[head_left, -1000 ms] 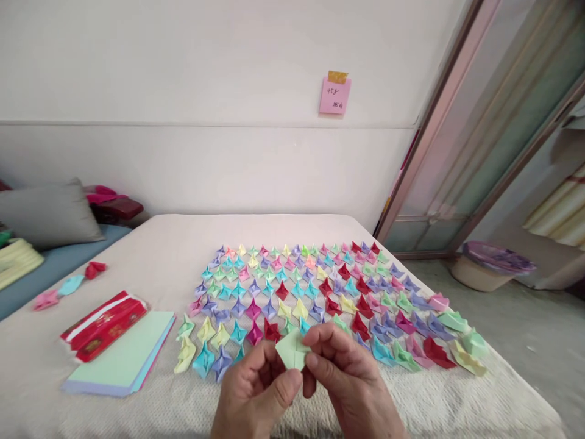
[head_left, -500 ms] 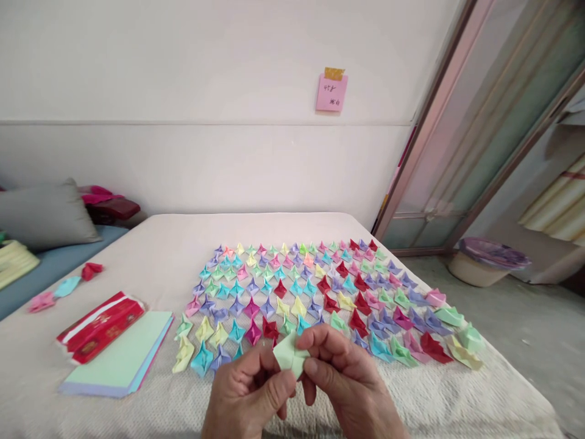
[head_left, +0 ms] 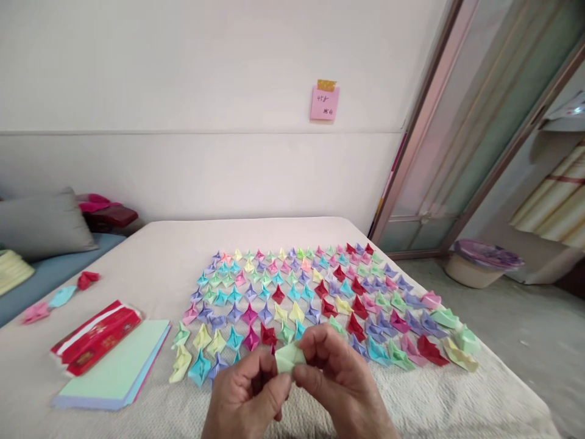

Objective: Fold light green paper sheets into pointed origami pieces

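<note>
Between my two hands is a small pale green folded paper [head_left: 289, 358], pinched at both sides. My left hand [head_left: 251, 390] grips its left corner between thumb and fingers. At its right side, the thumb and fingers of my right hand [head_left: 336, 378] close on the paper. Beyond my hands, many small folded paper boats lie in rows, among them a red boat [head_left: 278, 294] and a cyan boat [head_left: 200, 367]. The fingertips hide part of the held paper.
Left on the cloth-covered surface [head_left: 150, 259] lie a red packet [head_left: 98, 338], a stack of coloured paper [head_left: 116, 366] and three crumpled pieces, one of them cyan [head_left: 63, 296]. A pink note [head_left: 325, 103] hangs on the wall. A lined bin [head_left: 479, 268] stands at right.
The green paper has turned and its shape looks different, more like a flap lying across. Both hands still hold it, with the right fingers slightly shifted. The whole view has moved a little.
</note>
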`<state>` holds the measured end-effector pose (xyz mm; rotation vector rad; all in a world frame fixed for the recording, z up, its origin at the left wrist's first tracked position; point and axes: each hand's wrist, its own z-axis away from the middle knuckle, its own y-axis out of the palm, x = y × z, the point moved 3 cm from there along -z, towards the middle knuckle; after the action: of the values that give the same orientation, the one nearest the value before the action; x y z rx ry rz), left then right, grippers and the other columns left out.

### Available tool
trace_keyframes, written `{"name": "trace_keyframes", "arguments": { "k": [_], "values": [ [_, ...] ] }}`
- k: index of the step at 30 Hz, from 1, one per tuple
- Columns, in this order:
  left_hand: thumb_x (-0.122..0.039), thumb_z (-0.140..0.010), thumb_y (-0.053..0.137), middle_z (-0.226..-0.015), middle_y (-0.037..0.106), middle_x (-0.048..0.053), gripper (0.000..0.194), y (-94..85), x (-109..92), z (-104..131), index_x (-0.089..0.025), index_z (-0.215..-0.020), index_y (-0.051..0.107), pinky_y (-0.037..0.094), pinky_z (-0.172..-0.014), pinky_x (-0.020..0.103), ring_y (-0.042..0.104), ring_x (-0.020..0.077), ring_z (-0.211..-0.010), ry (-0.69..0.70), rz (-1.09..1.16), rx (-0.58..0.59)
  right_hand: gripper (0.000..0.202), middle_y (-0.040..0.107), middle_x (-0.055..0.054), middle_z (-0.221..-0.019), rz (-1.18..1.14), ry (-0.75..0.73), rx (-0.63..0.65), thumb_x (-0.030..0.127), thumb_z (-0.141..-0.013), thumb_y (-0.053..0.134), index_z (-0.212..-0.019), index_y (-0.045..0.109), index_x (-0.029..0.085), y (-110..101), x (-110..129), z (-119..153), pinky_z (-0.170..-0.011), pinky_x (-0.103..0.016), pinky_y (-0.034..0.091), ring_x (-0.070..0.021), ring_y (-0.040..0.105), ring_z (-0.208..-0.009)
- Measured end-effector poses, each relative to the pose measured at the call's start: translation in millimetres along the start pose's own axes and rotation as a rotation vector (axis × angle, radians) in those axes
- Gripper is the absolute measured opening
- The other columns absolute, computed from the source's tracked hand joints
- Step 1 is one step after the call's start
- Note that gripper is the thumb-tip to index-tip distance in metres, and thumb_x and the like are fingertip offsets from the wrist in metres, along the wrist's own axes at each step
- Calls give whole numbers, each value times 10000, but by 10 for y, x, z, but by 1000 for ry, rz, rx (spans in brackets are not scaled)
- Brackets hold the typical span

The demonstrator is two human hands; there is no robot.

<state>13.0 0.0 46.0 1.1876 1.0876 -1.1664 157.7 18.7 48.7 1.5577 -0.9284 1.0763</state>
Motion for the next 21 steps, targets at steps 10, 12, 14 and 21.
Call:
{"name": "trace_keyframes", "arguments": {
  "k": [10,12,14,21],
  "values": [
    [-334,-690,772,-458,520,-51,213,-12,59,-87,-145,-631,694,286,-431,174,379,55,-404,-103,296,75,181,649,-7,-902,13,-54,76,337,-830,732,-991,668,285,-65,56,-18,-764,-326,457,-194,576,-846],
    [-311,-676,760,-423,505,-60,187,-2,83,-88,-141,-637,693,270,-417,177,333,38,-363,-191,397,146,272,652,-24,-1175,117,-113,58,249,-828,725,-1078,690,349,-122,101,-16,-984,-382,395,-246,531,-1153],
    [-274,-675,718,-394,489,-64,140,28,96,-63,-143,-637,690,271,-402,180,313,37,-339,-281,475,221,368,547,5,-1410,168,-105,104,189,-812,740,-1108,701,403,-140,131,-14,-1119,-411,272,-260,358,-1389],
    [-274,-665,678,-404,513,-35,147,176,166,0,-136,-614,681,240,-377,176,354,42,-331,-490,546,430,55,669,-42,-1249,34,58,288,347,-758,830,-797,802,320,-33,168,-61,-993,-407,424,-283,522,-1248]
  ]
}}
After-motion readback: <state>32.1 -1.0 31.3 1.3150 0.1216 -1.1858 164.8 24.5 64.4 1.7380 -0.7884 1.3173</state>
